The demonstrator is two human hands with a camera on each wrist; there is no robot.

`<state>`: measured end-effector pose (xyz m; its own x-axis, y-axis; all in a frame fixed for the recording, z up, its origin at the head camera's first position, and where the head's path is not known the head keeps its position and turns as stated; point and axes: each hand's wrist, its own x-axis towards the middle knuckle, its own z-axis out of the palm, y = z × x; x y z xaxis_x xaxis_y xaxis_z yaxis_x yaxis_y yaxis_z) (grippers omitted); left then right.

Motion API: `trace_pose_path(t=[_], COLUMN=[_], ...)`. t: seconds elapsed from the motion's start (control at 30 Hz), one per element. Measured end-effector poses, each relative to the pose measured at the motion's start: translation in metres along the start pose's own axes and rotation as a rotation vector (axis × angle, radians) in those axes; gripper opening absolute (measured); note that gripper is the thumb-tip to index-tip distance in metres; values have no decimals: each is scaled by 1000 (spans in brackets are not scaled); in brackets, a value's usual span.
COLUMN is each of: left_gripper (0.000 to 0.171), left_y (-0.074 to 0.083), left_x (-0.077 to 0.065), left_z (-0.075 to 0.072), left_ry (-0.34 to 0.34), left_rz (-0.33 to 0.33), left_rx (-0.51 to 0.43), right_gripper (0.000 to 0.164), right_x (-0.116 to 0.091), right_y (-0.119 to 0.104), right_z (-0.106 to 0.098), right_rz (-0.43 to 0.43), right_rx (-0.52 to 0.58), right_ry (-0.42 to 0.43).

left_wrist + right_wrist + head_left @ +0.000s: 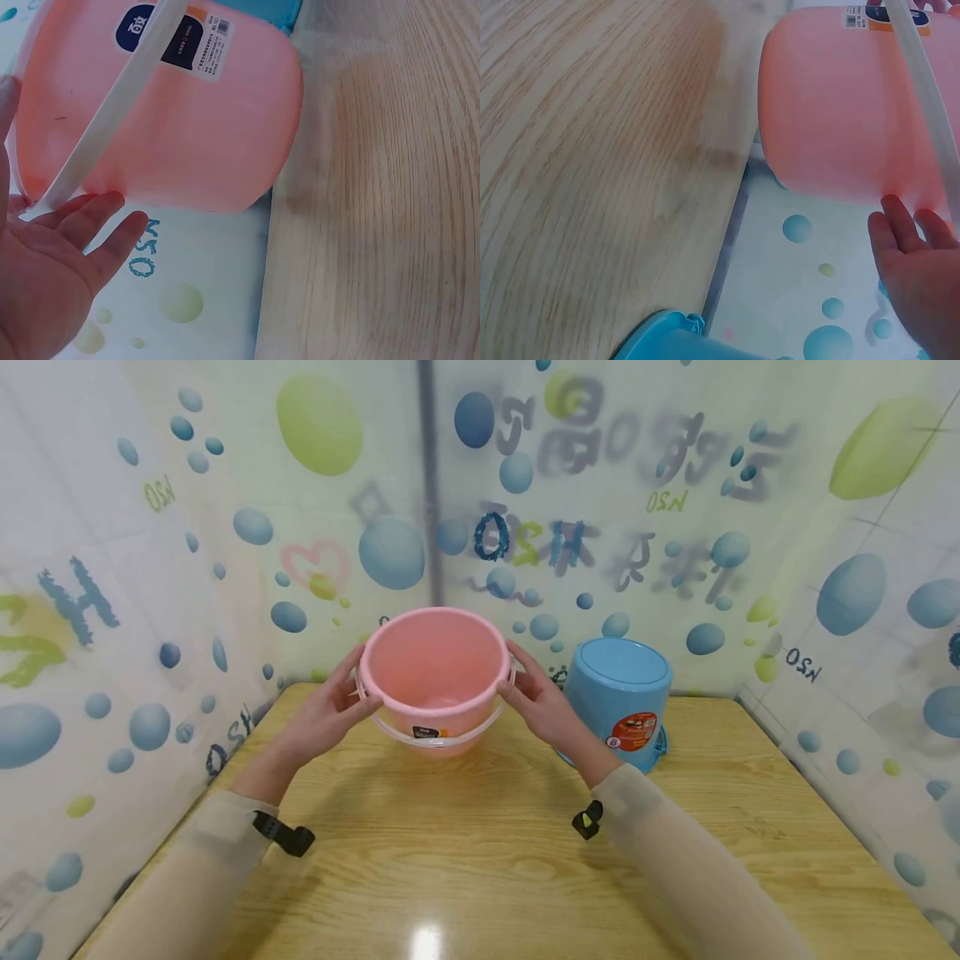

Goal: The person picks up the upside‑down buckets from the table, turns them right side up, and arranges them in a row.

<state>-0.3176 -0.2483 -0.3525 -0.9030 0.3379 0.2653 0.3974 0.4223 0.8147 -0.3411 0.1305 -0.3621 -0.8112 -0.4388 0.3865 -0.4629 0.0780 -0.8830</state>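
Both hands hold a pink bucket by opposite sides of its rim, mouth up and tilted toward me. My left hand grips the left side, thumb over the rim and fingers spread along the outer wall. On the right side, my right hand has its thumb on the rim and its fingertips against the wall. The white handle hangs down across the front, over a dark label. In both wrist views the bucket's base shows above the table's surface.
A blue bucket stands upside down on the wooden table, right of the pink one, with a red round sticker on its side. Walls patterned with bubbles close in the table's back and sides.
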Motion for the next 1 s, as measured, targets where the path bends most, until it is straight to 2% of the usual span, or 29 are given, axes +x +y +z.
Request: trace_pose_path(t=[0.3,0.63,1.0], left_gripper=[83,78,77], left_y=[2,-2,-4], left_x=[0,3,5], left_z=[5,12,14], left_ry=[49,55,93], left_rz=[-97,-101,-163], left_rx=[10,-71,-75], right_gripper=[67,65,62], right_x=[5,7,20], right_y=[8,14,20], right_z=[5,10,15], right_rz=[80,153,237], right_rx=[10,6,43], right_ry=[44,81,125])
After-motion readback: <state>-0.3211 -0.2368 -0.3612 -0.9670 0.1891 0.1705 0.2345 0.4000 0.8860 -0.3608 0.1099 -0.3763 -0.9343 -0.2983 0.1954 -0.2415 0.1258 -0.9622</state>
